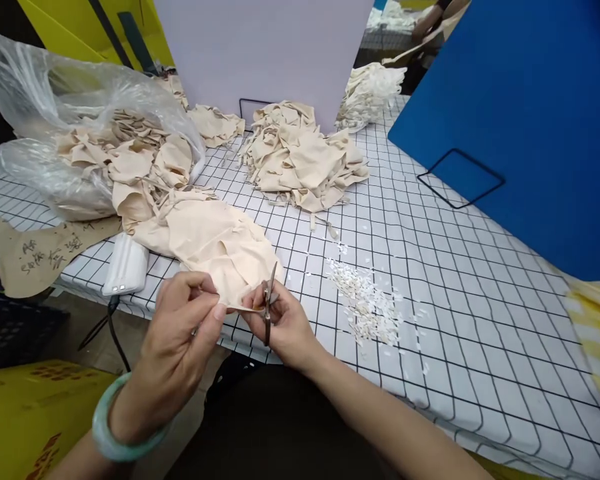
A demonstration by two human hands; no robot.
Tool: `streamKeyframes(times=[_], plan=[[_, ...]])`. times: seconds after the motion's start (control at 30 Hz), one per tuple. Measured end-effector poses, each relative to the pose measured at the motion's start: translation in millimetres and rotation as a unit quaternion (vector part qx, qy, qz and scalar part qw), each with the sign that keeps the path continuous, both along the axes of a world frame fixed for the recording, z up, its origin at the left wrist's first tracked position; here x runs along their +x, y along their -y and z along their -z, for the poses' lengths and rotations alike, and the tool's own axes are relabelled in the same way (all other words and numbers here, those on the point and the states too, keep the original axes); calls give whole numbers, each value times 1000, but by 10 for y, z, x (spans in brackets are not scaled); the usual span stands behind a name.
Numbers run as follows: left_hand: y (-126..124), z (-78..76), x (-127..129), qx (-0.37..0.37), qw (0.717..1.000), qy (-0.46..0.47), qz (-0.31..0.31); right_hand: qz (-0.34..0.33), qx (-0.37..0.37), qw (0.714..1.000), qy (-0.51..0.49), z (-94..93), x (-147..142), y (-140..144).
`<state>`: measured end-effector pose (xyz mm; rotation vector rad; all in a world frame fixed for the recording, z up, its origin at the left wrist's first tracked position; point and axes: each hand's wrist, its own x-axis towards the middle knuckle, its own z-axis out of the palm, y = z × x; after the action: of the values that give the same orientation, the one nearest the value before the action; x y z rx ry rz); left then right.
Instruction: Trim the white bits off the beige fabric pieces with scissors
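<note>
table (480, 373): carrying the cloth, with its near edge running just below both hands; cloth or scissors could be dropping over it if a grip is slipping. room for moving is lying between the snippets and the right edge.
blue panel (525, 147): standing towards the far right corner, with its black wire loop (480, 197) limiting reach there.
plastic bag (35, 167): slumping on the left side; its loose film could be catching a hand and dragging pieces out.
fabric pile (305, 160): sitting towards the far edge; a nudge could be toppling its loose layers. a gridded strip is showing between it and the nearer cloth.
beige cloth piece (220, 233): lying near the middle of the near edge, its tip lifting between the hands; hard pulling could be stretching it or tugging the bag's contents along.
left hand (185, 327): pinching the cloth's edge, narrow; its thumb could be getting nicked if the blades are swinging leftward.
right hand (285, 327): holding scissors, its fingertips meeting the cloth.
white device (126, 263): resting at the near edge, left of the hands; its hanging cable (114, 330) could be snagging and pulling it off.
scissors (269, 303): pointing away from the near edge; a careless closing could be cutting into good fabric.
white snippets (373, 303): scattering right of the hands; a brushing forearm could be spreading them.
</note>
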<state>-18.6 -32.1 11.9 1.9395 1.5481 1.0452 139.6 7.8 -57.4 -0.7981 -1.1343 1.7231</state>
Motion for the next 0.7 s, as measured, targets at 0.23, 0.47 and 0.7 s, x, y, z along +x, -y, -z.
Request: streamKeyframes(times=[0.23,0.47,0.7], plan=[[-186,334,527,-105,938,322,78,3,-52,998,31,55,312,114],[-203,661,887,-163,923,333,108,109,127,907,386,74,1069,294],[-169,693,962,-110,951,235,170,64,151,864,476,-18,1299,422]])
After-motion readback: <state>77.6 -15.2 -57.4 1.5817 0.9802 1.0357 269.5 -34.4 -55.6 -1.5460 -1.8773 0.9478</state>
